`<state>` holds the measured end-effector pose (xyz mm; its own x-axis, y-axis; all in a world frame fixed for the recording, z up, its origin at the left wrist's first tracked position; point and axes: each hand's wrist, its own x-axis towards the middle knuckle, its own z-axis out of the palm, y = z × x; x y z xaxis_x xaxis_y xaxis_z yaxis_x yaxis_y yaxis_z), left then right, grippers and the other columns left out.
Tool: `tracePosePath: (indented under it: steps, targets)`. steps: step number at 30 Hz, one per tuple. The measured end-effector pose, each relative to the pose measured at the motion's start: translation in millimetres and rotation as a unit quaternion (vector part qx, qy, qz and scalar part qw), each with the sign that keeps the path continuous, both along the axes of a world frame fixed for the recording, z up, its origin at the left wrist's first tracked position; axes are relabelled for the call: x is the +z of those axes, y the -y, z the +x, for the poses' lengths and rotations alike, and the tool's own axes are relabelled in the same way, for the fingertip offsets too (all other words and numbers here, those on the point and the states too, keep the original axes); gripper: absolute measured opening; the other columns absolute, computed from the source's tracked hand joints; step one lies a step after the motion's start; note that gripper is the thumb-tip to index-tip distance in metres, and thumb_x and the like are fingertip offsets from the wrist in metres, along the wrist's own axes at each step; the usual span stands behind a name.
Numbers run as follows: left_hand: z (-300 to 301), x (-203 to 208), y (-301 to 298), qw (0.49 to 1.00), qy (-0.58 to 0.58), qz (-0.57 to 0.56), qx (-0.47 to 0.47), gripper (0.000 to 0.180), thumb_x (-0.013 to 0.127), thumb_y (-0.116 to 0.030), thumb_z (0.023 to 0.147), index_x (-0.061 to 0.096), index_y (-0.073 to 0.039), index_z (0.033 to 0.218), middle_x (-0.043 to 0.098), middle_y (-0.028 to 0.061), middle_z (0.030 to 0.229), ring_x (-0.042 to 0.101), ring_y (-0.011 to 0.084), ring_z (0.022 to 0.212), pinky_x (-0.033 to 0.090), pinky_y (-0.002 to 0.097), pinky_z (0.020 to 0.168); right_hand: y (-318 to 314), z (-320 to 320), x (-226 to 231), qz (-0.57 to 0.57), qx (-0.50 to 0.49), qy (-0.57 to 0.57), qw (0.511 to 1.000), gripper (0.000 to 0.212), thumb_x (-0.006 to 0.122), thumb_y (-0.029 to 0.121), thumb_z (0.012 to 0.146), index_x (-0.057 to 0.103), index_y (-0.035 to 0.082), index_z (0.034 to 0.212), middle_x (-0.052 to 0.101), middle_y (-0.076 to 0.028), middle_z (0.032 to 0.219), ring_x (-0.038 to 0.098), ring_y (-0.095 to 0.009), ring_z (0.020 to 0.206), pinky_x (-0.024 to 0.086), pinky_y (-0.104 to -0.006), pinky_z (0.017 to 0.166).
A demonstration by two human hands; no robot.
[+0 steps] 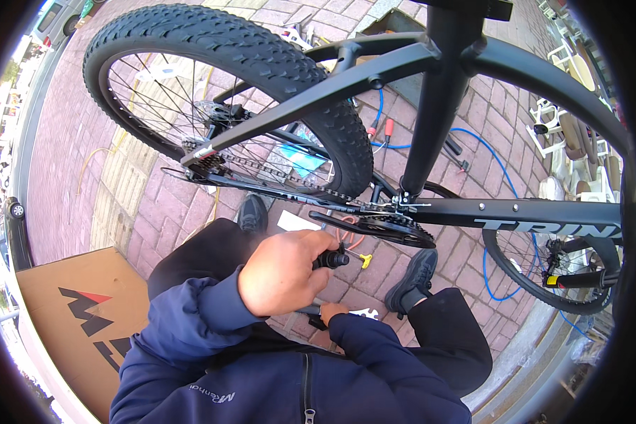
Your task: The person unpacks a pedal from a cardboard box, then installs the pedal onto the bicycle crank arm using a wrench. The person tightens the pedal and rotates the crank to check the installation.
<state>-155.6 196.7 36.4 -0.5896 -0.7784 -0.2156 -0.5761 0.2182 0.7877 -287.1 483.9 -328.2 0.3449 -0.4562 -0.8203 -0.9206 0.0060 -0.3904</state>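
My left hand is closed around a short black cylindrical part, whose round end points right, just below the bicycle's crank arm. Lower down, my right hand is curled, partly covered by its sleeve. A dark piece sticks out beside its fingers. Past the cuff shows a silver, notched metal end like a spanner head; whether both belong to one tool is hidden. In front of me the black bicycle frame spans the view, with the chain and chainring close to my hands.
The knobbly rear tyre rises at the far left, the front wheel at right. A cardboard box stands by my left side. On the brick paving lie a yellow-handled tool, a blue hose and a metal toolbox.
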Motion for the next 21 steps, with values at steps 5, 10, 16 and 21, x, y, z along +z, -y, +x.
tracePosePath:
  steps: [5,10,16,21]
  targets:
    - [-8,10,11,0.96,-0.092,0.238,0.112,0.029,0.071,0.002,0.089,0.065,0.003,0.117,0.071,0.0071,0.099,0.065,0.0093,0.088,0.053,0.0251,0.079,-5,-1,-10,0.013,-0.01,0.003,1.0,0.029,0.052,0.021,0.096,0.075,0.008,0.105,0.075,-0.018,0.103,0.074,-0.037,0.095,0.058,-0.05,0.081]
    - [-11,13,13,0.918,-0.135,0.332,0.171,0.031,0.068,0.006,0.091,0.063,0.004,0.122,0.07,0.0067,0.109,0.064,0.0089,0.099,0.052,0.0249,0.087,-19,5,-9,0.03,-0.026,0.003,0.999,0.03,0.052,0.021,0.096,0.077,0.009,0.105,0.076,-0.017,0.103,0.073,-0.036,0.098,0.058,-0.0499,0.083]
    - [-11,11,13,0.939,-0.122,0.289,0.138,0.036,0.068,0.006,0.09,0.063,0.004,0.125,0.07,0.0061,0.106,0.062,0.0077,0.096,0.05,0.0247,0.085,-17,5,-13,0.046,-0.054,0.007,0.997,0.028,0.055,0.022,0.093,0.078,0.009,0.103,0.075,-0.017,0.106,0.072,-0.037,0.1,0.057,-0.0483,0.086]
    - [-13,5,12,0.957,-0.082,0.243,0.138,0.033,0.072,0.002,0.088,0.065,0.002,0.12,0.071,0.0041,0.093,0.061,0.0066,0.085,0.051,0.0242,0.076,-1,8,-3,0.077,-0.039,0.019,0.996,0.025,0.066,0.022,0.085,0.079,0.007,0.1,0.075,-0.02,0.103,0.072,-0.04,0.099,0.057,-0.0482,0.087]
